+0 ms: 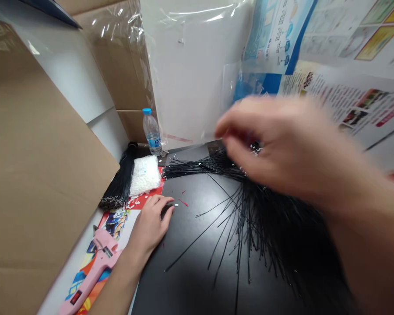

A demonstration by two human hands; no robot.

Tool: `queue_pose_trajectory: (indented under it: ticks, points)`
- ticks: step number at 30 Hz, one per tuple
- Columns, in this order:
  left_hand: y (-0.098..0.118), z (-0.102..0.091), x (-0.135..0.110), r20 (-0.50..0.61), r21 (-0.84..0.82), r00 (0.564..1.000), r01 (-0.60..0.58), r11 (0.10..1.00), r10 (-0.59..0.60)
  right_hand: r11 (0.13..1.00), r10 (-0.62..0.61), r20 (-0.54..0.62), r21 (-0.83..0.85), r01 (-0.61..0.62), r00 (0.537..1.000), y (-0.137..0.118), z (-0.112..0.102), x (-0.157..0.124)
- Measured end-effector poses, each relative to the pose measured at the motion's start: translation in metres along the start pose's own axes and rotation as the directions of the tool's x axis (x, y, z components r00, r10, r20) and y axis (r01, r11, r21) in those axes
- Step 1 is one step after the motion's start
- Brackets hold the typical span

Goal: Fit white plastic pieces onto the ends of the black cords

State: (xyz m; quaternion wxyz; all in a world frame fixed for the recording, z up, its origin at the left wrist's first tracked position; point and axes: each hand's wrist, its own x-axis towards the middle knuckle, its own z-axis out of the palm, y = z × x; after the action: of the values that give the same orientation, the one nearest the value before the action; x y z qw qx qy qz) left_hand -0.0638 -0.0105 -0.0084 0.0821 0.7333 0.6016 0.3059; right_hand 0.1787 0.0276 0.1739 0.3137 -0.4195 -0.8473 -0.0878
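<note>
My left hand (154, 218) rests at the left edge of the dark tabletop (184, 232), thumb and fingers apart. Just beyond its fingertips lies a small white piece (176, 204), with thin red scraps (183, 202) close by. Motion blurs my right hand (276, 140), raised over a large pile of thin black wires (259, 218); its fingers are bent, and I cannot make out anything between them. Loose wire ends fan out toward me across the table. Behind them, another bundle of black wires (190, 168) lies sideways.
A bag of small white pieces (145, 175) sits beside a third black wire bundle (121, 175). A water bottle (152, 131) stands behind it. On the left lie a pink glue gun (100, 262) and a cardboard panel (46, 166). Printed sheets (348, 87) line the right wall.
</note>
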Motion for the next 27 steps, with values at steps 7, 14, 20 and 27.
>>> queue_pose_trajectory:
  ticks: [7,14,20,27]
  points:
    - [0.028,-0.006,0.015,0.248,0.325,0.965,0.000,0.946,-0.085,0.970,0.019,0.442,0.208,-0.123,0.897,-0.002,0.112,-0.064]
    - [0.045,-0.006,0.035,0.322,0.372,0.936,0.012,0.928,-0.142,0.912,0.137,0.413,0.302,-0.277,0.901,-0.008,0.148,-0.090]
    - [0.032,0.004,0.027,0.251,-0.205,0.956,0.207,0.957,-0.153,0.861,0.212,0.353,0.373,-0.345,0.911,-0.008,0.153,-0.091]
    - [0.036,0.006,0.024,0.262,-0.503,0.942,0.320,0.803,-0.211,0.811,0.245,0.274,0.468,-0.351,0.930,-0.005,0.155,-0.093]
